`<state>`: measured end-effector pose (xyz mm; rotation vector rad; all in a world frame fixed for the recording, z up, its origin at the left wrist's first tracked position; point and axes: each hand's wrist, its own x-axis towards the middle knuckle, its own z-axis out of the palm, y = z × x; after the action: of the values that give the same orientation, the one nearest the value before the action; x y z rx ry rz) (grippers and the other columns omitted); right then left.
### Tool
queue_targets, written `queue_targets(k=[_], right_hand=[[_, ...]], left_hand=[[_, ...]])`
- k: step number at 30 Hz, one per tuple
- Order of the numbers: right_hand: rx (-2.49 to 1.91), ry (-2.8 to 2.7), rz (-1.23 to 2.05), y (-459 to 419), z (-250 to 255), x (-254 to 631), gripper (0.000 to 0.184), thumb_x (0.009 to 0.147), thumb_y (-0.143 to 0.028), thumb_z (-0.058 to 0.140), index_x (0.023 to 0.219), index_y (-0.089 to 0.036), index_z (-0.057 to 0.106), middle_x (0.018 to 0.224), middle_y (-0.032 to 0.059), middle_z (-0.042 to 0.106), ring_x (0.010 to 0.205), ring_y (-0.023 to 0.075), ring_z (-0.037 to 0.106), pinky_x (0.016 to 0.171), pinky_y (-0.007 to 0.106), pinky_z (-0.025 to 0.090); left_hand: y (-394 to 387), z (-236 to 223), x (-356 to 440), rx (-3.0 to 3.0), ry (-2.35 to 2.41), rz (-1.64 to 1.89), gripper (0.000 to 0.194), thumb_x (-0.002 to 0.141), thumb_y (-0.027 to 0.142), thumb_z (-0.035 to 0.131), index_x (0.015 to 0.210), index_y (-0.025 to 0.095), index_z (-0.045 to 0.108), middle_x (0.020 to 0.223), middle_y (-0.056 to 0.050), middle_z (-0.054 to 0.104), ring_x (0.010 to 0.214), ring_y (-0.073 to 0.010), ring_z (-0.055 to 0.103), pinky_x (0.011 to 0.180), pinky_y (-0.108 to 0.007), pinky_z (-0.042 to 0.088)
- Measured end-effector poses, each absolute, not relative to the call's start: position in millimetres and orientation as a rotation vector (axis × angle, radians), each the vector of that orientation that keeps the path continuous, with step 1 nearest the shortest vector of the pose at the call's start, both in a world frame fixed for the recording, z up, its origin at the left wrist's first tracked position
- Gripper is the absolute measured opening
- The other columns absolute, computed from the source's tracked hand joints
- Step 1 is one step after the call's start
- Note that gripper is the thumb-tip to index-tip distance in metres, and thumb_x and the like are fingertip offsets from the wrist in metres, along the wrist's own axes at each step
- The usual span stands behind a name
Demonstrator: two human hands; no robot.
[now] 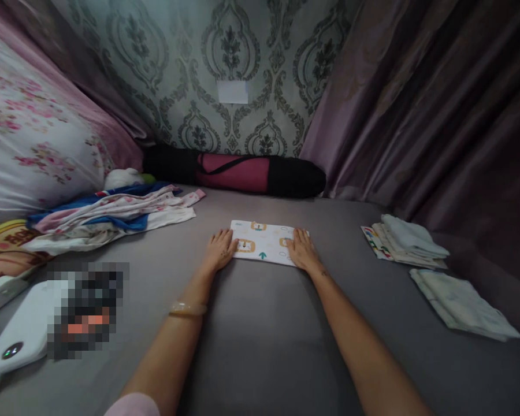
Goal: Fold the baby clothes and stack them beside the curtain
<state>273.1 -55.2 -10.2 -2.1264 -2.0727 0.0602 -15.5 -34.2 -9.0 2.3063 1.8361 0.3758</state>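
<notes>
A white cloth (pixel 266 240) printed with orange animal-like shapes and green arrows lies folded into a flat rectangle on the grey sheet (pixel 260 335). My left hand (pixel 222 248) rests at its left edge, fingers stretched out and pointing away from me. At the opposite end, my right hand (pixel 302 248) lies flat over the right edge, its fingers also extended. Neither hand grips the cloth; both press or rest on it. A pale bangle (pixel 187 309) circles my left wrist.
Folded cloths (pixel 409 240) are stacked at the right, with another folded cloth (pixel 463 303) nearer me. Rumpled clothes (pixel 125 211) lie at the left, behind a white device (pixel 26 329) and a power strip (pixel 2 294). A black and maroon bag (pixel 234 172) lies along the wall.
</notes>
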Motion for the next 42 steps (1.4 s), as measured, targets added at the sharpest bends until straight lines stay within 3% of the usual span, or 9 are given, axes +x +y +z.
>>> queue_targets(k=[5, 10, 18, 24, 34, 42], right_hand=[[-2.212, -2.069, 0.109, -53, 5, 264, 0.063, 0.097, -0.039, 0.023, 0.146, 0.001, 0.028, 0.153, 0.0185, 0.026, 0.142, 0.0297, 0.019, 0.114, 0.042, 0.016], [-2.059, -2.136, -0.015, -52, 15, 231, 0.061, 0.097, -0.039, 0.023, 0.145, -0.003, 0.033, 0.153, 0.0161, 0.027, 0.143, 0.0277, 0.016, 0.115, 0.045, 0.008], [-2.065, -2.195, 0.081, -53, 0, 220, 0.062, 0.097, -0.04, 0.021, 0.148, -0.003, 0.026, 0.155, 0.014, 0.022, 0.144, 0.0235, 0.011, 0.116, 0.042, 0.01], [-2.118, -2.186, 0.168, -44, 17, 201, 0.06, 0.097, -0.036, 0.025, 0.146, -0.001, 0.03, 0.154, 0.017, 0.025, 0.143, 0.0277, 0.017, 0.115, 0.046, 0.011], [-1.963, -2.212, 0.099, -44, 1, 172, 0.061, 0.097, -0.039, 0.023, 0.148, -0.006, 0.027, 0.154, 0.0129, 0.025, 0.143, 0.0244, 0.017, 0.115, 0.045, 0.01], [-1.912, -2.236, 0.144, -33, 14, 150, 0.058, 0.096, -0.034, 0.027, 0.146, -0.004, 0.03, 0.153, 0.0153, 0.028, 0.142, 0.0263, 0.019, 0.114, 0.044, 0.011]], left_hand=[[-34, -9, -17, 2.291, 1.804, 0.394, 0.054, 0.097, 0.042, 0.026, 0.14, 0.011, 0.041, 0.149, -0.013, 0.039, 0.139, -0.0279, 0.029, 0.114, -0.045, 0.022], [-32, -13, -18, 2.289, 1.813, 0.415, 0.054, 0.097, 0.042, 0.027, 0.139, 0.011, 0.041, 0.149, -0.013, 0.038, 0.139, -0.0282, 0.03, 0.114, -0.044, 0.022], [-29, -18, -25, 2.337, 1.759, 0.498, 0.049, 0.097, 0.04, 0.03, 0.135, 0.014, 0.045, 0.144, -0.014, 0.044, 0.136, -0.0253, 0.036, 0.112, -0.042, 0.027], [-27, -19, -26, 2.312, 1.736, 0.523, 0.048, 0.097, 0.04, 0.031, 0.134, 0.013, 0.046, 0.144, -0.013, 0.045, 0.135, -0.0251, 0.036, 0.112, -0.04, 0.027], [-23, -22, -28, 2.341, 1.675, 0.661, 0.039, 0.096, 0.035, 0.035, 0.126, 0.016, 0.051, 0.134, -0.012, 0.053, 0.126, -0.0229, 0.047, 0.107, -0.039, 0.036], [-22, -22, -30, 2.309, 1.652, 0.701, 0.035, 0.095, 0.031, 0.039, 0.124, 0.017, 0.05, 0.131, -0.011, 0.055, 0.121, -0.022, 0.049, 0.103, -0.037, 0.038]])
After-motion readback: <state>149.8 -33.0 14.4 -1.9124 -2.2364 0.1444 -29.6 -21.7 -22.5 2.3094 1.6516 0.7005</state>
